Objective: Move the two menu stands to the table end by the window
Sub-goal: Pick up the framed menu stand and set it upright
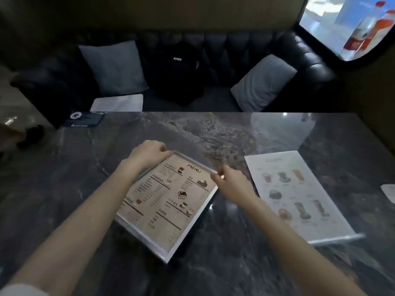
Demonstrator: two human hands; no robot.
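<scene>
A brown menu stand (pixel 168 201) in a clear acrylic frame, headed "MENU", sits in the middle of the dark marble table (pixel 213 133). My left hand (pixel 147 153) grips its top left corner. My right hand (pixel 233 182) pinches its top right edge. A second menu stand (pixel 297 195), white with drink pictures, stands to the right on the table, with neither hand on it. The window (pixel 350 26) is at the upper right, beyond the table's right end.
A black sofa (pixel 230 52) runs behind the table with two grey cushions (pixel 113 67), a black backpack (pixel 177 71) and a white sheet (pixel 117 102). A dark card (pixel 85 119) lies at the table's far left corner. A white object (pixel 389 192) shows at the right edge.
</scene>
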